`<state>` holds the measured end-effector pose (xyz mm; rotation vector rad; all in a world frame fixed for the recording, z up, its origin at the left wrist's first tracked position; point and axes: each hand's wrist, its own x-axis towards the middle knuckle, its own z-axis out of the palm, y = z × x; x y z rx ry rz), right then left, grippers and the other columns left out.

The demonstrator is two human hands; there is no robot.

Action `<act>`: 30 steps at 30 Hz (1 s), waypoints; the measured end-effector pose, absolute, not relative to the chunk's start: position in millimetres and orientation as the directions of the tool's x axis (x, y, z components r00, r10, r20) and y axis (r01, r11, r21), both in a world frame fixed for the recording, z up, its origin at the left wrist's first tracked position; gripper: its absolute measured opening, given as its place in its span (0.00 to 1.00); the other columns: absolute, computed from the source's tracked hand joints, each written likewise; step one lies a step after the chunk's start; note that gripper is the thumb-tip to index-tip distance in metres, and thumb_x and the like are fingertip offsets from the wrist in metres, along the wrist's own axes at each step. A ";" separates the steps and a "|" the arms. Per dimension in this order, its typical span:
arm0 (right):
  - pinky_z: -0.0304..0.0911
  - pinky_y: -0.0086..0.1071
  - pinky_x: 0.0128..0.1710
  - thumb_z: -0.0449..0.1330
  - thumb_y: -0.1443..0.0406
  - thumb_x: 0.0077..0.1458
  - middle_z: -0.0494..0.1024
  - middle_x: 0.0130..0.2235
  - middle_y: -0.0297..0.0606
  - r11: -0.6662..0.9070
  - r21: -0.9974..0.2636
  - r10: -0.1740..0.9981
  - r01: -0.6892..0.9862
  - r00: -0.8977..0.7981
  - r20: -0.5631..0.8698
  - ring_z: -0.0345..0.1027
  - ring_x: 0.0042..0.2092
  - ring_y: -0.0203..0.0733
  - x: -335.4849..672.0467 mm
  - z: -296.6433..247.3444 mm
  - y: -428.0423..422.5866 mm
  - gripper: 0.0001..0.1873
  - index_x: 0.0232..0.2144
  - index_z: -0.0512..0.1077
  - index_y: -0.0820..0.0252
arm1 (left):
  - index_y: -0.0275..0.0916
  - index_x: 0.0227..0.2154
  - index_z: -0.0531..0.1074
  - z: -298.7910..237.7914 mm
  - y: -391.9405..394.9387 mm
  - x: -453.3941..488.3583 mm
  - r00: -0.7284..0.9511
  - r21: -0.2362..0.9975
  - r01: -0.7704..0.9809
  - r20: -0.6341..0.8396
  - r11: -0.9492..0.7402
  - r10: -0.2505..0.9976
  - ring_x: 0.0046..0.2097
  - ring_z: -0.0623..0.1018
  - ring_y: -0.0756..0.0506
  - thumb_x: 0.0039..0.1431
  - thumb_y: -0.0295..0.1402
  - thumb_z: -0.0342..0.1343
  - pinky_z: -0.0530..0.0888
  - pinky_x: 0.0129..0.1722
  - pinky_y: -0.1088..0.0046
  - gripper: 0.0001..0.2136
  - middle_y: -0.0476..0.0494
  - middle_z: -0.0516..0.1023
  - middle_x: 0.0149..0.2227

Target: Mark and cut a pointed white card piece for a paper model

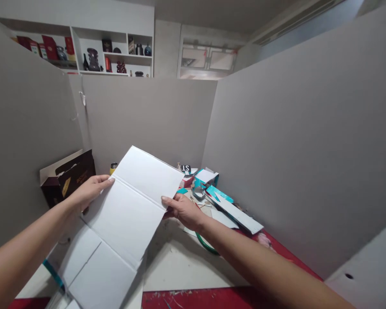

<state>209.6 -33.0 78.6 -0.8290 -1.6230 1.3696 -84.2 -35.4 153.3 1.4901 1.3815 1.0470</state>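
A long creased sheet of white cardboard [128, 214] is held up at a tilt over the desk, its folds running across it. My left hand [94, 189] pinches its left edge near the upper crease. On the opposite edge, my right hand [185, 209] grips the sheet with the thumb on top and the fingers underneath, partly hidden. The lower panels [99, 266] hang toward me, with a slit cut between two of them. Behind my left hand stands a dark printed box [69, 174] with its top flaps up.
Cardboard scraps, a roll of tape [198, 192] and a long white-topped strip [238, 212] lie at the back right. A green ring-shaped item [207, 244] sits near my right forearm. Grey partitions [148, 116] enclose the desk; a yellow container [113, 168] stands behind the sheet.
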 end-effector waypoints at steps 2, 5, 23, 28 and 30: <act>0.73 0.38 0.38 0.58 0.46 0.54 0.81 0.40 0.44 0.238 -0.962 0.877 0.131 -0.455 0.155 0.77 0.40 0.46 225.7 81.3 -34.6 0.25 0.41 0.76 0.60 | 0.41 0.34 0.76 158.9 -33.3 -86.1 -0.023 0.942 0.331 0.061 -0.050 0.998 0.27 0.78 0.44 0.40 0.55 0.67 0.72 0.25 0.72 0.24 0.49 0.81 0.26; 0.69 0.37 0.40 0.58 0.54 0.56 0.79 0.45 0.45 0.293 -0.850 0.914 0.438 -0.389 0.114 0.74 0.44 0.47 265.1 80.7 -39.6 0.19 0.45 0.74 0.59 | 0.43 0.32 0.75 164.3 -31.1 -96.8 -0.122 0.925 0.377 0.089 -0.036 0.989 0.23 0.75 0.46 0.39 0.53 0.68 0.67 0.20 0.74 0.22 0.53 0.79 0.23; 0.59 0.39 0.33 0.59 0.68 0.42 0.80 0.38 0.53 0.148 -0.161 0.964 0.976 -0.179 -0.197 0.74 0.39 0.60 327.7 40.4 -54.8 0.15 0.37 0.72 0.63 | 0.41 0.30 0.74 140.3 -19.6 -103.1 -0.136 0.942 0.332 0.094 -0.045 0.986 0.25 0.75 0.46 0.39 0.53 0.66 0.69 0.23 0.75 0.21 0.51 0.79 0.24; 0.60 0.35 0.26 0.58 0.62 0.45 0.77 0.27 0.43 0.079 -0.362 0.941 0.929 -0.189 -0.280 0.72 0.29 0.49 333.4 49.9 -54.3 0.06 0.25 0.68 0.59 | 0.41 0.29 0.75 136.7 -20.2 -105.4 -0.132 0.952 0.301 0.091 -0.047 0.987 0.27 0.77 0.45 0.40 0.54 0.66 0.71 0.26 0.74 0.21 0.49 0.81 0.27; 0.59 0.30 0.21 0.57 0.62 0.44 0.75 0.24 0.38 0.046 -0.482 0.908 0.875 -0.238 -0.344 0.69 0.24 0.42 340.2 55.9 -60.0 0.05 0.24 0.66 0.58 | 0.41 0.29 0.75 136.8 -20.0 -105.7 -0.137 0.954 0.299 0.079 -0.035 0.987 0.26 0.77 0.45 0.40 0.53 0.66 0.71 0.25 0.75 0.21 0.49 0.81 0.26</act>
